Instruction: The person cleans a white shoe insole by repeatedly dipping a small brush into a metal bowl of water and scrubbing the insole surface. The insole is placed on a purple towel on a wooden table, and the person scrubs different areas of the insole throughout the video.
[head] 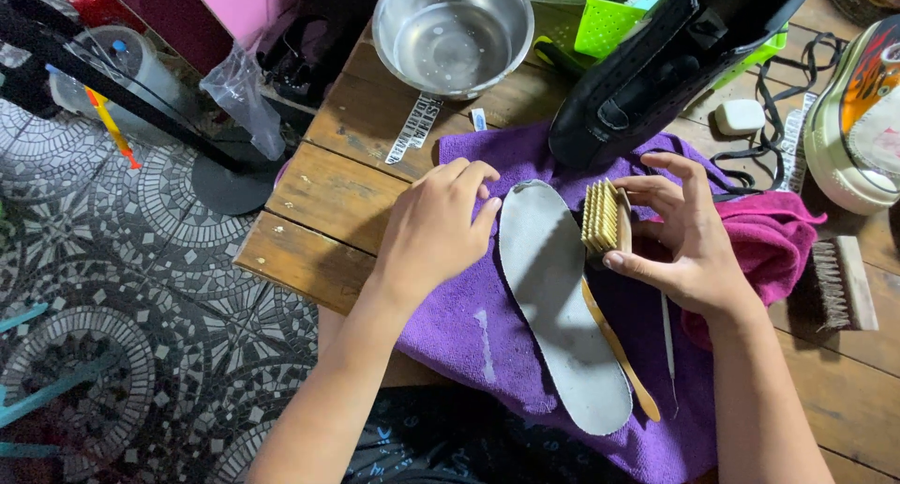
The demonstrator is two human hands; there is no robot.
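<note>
A single head-worn camera looks steeply down from above the person's chest, close to the work. The weathered wooden plank table (323, 212) fills the middle and right of the view, its near-left corner jutting over a black-and-white mosaic tile floor (122, 287) on the left. Both forearms enter from the near edge. The far edge of the frame cuts through a round steel bowl (453, 34) and a lime-green plastic basket (609, 20). No second view exists to overlap with it.
</note>
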